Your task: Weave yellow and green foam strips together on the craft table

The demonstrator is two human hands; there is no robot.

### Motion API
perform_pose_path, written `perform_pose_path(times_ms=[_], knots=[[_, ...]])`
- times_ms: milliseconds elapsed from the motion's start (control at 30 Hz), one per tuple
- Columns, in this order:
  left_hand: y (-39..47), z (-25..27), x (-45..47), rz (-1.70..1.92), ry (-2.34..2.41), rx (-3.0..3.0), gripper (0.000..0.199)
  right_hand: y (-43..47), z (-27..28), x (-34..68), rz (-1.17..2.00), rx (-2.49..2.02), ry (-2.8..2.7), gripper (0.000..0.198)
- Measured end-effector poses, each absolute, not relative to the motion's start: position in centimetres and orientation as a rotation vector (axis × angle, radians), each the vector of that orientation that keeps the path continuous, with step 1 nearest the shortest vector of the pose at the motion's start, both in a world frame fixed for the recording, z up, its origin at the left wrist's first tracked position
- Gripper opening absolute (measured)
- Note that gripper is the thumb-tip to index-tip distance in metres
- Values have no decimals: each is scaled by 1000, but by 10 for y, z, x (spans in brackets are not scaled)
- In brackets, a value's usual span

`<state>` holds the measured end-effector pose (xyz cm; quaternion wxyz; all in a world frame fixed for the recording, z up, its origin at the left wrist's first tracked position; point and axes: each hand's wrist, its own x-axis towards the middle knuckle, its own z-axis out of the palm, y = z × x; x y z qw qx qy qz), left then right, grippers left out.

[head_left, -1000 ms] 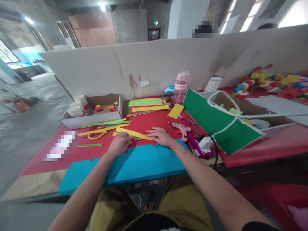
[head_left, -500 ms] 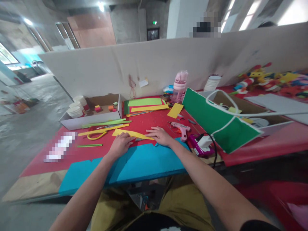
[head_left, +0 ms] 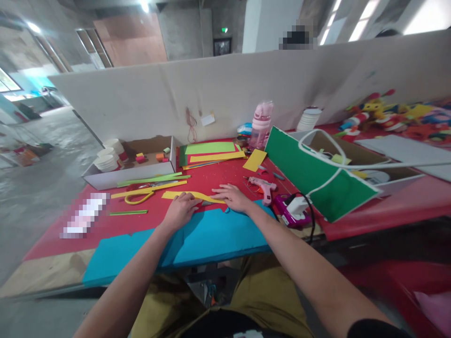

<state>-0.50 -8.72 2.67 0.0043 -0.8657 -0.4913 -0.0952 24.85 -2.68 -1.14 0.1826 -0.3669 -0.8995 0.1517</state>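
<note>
Just beyond the blue board (head_left: 218, 234), we see the yellow strip (head_left: 203, 195), our left hand (head_left: 181, 209) curled upon it, whether gripping we cannot tell, and our right hand (head_left: 233, 197) spread flat over one end.

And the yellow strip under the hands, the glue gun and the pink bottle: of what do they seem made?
Yellow strip: probably paper or thin card; it looks matte and curves softly.
Glue gun: likely hard plastic, from its smooth, moulded-looking pink body.
Bottle: apparently plastic, seemingly see-through below; glass cannot be ruled out there.
</note>
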Motion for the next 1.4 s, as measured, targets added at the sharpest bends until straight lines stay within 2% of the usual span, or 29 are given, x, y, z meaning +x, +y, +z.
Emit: perform_pose_path(times_ms=[267, 533, 833, 967, 1200, 1333, 1400], knots=[[-87, 25, 5, -312, -1529, -2732, 36, -28, -9, 248, 445, -1044, -2542, 59], [-88, 23, -11, -356, -1539, -2697, 36, -29, -8, 244, 403, -1046, -2548, 52], [-82, 31, -23, -277, -1520, -2703, 36, -25, -1, 233, 436, -969, -2370, 27], [-89, 30, -18, -277, -1524, -2695, 37, -19, 11, 235, 456, -1092, -2353, 25], [-104, 23, -8, -290, -1494, -2612, 37, 5, 34, 165, 410, -1126, -2667, 29], [-107, 18, -4, -301, -1494, -2560, 36, 7, 45, 129, 351, -1349, -2755, 33], [-107, 17, -4, -320, -1489, -2560, 36, 5, 49, 120, 390, -1448, -2780, 29]])
